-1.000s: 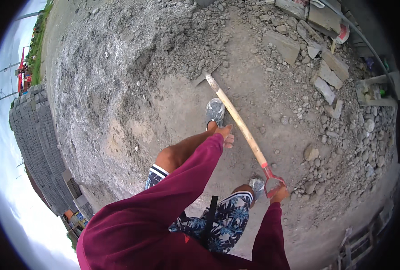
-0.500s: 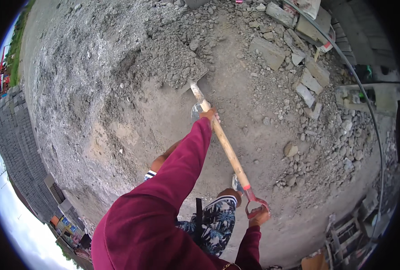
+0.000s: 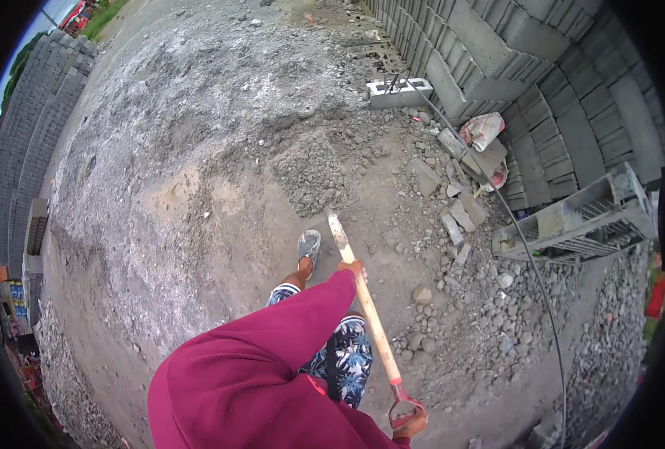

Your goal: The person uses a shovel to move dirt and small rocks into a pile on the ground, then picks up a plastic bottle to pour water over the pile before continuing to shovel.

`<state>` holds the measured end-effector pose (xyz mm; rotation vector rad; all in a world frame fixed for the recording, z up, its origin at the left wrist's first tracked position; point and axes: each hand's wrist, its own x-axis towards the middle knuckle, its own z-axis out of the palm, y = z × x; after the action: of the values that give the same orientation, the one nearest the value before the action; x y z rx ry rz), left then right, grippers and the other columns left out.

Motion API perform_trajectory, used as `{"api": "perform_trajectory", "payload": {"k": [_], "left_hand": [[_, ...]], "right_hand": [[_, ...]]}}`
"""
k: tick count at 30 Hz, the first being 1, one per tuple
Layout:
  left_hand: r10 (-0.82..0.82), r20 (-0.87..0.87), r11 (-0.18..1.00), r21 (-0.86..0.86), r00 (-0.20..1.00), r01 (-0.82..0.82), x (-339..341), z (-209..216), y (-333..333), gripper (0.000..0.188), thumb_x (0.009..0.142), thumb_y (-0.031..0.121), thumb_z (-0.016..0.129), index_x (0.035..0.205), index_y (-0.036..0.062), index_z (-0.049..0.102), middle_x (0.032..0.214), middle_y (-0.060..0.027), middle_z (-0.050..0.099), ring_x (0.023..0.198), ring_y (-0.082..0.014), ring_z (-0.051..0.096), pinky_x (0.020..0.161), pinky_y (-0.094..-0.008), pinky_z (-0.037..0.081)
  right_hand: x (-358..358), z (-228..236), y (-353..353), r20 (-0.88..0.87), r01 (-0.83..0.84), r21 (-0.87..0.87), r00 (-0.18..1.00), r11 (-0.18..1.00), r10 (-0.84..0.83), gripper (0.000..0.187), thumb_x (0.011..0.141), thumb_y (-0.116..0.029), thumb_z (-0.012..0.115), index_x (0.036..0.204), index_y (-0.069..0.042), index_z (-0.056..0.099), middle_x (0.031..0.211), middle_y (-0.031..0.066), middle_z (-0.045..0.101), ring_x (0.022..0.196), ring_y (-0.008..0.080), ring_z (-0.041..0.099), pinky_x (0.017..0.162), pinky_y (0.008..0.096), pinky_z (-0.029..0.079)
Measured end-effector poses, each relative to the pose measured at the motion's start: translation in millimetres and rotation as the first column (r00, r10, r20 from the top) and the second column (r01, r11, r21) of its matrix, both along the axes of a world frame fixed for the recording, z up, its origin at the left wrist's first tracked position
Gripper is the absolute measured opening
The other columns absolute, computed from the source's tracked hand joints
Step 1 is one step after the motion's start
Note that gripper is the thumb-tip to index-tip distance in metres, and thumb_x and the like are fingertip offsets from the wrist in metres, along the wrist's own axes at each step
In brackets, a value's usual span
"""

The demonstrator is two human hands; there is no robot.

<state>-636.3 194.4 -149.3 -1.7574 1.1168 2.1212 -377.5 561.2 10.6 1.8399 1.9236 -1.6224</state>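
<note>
A shovel with a pale wooden shaft and a red grip at its near end runs from lower right up to a heap of grey gravel and cement mix, where its blade is buried. My left hand, in a maroon sleeve, is closed round the shaft about a third of the way down. My right hand clasps the red grip near the lower edge. My left foot in a grey shoe stands just left of the shaft.
A wall of grey concrete blocks rises at the upper right, with a loose hollow block before it. Broken block pieces and stones lie right of the shovel. A black hose crosses them. Stacked blocks stand at the left.
The view has swung, bringing the block wall into sight. The shovel blade has pushed forward into the gravel heap, with both hands still on the shovel.
</note>
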Motion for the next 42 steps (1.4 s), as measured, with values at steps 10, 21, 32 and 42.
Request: {"api": "perform_trajectory", "payload": {"k": [10,21,32,42], "left_hand": [[0.499,-0.111,0.800,0.439,0.860,-0.408,205,46,125,0.022,0.079,0.017,0.064,0.085,-0.0011,0.053,0.073,-0.0115,0.058,0.056,-0.0242,0.059,0.051,-0.0414,0.055],[0.972,-0.232,0.081,0.219,0.028,-0.972,770,87,-58,0.021,0.074,0.019,0.066,0.082,0.0101,0.049,0.069,-0.0038,0.050,0.060,-0.0202,0.052,0.062,-0.0410,0.049],[0.958,-0.249,-0.264,-0.580,-0.140,-0.771,1308,389,24,0.031,0.079,0.026,0.056,0.102,0.0103,0.044,0.082,-0.0041,0.051,0.073,-0.0218,0.053,0.066,-0.0402,0.047],[0.997,0.079,-0.026,0.344,0.001,-0.939,924,56,-21,0.036,0.080,0.018,0.054,0.112,0.0046,0.043,0.106,-0.0143,0.054,0.098,-0.0347,0.056,0.088,-0.0549,0.046]], "right_hand": [[10,223,129,0.114,-0.425,0.183,0.905,0.887,0.410,0.010,0.078,-0.016,0.058,0.084,-0.008,0.060,0.066,0.0028,0.049,0.053,0.0190,0.050,0.040,0.0302,0.037],[103,100,-172,-0.222,-0.990,0.079,-0.130,-0.115,0.966,0.004,0.072,-0.009,0.059,0.069,-0.006,0.059,0.056,0.0039,0.054,0.041,0.0142,0.048,0.036,0.0291,0.038],[618,368,-381,-0.869,-0.018,0.189,-0.468,-0.982,-0.158,0.050,0.078,-0.026,0.064,0.119,-0.006,0.041,0.084,0.0220,0.060,0.081,0.0392,0.061,0.072,0.0436,0.048],[333,252,-384,-0.402,-0.567,0.150,-0.783,-0.810,0.474,0.042,0.067,-0.030,0.068,0.098,-0.004,0.059,0.082,0.0149,0.063,0.077,0.0272,0.061,0.069,0.0372,0.047]]}}
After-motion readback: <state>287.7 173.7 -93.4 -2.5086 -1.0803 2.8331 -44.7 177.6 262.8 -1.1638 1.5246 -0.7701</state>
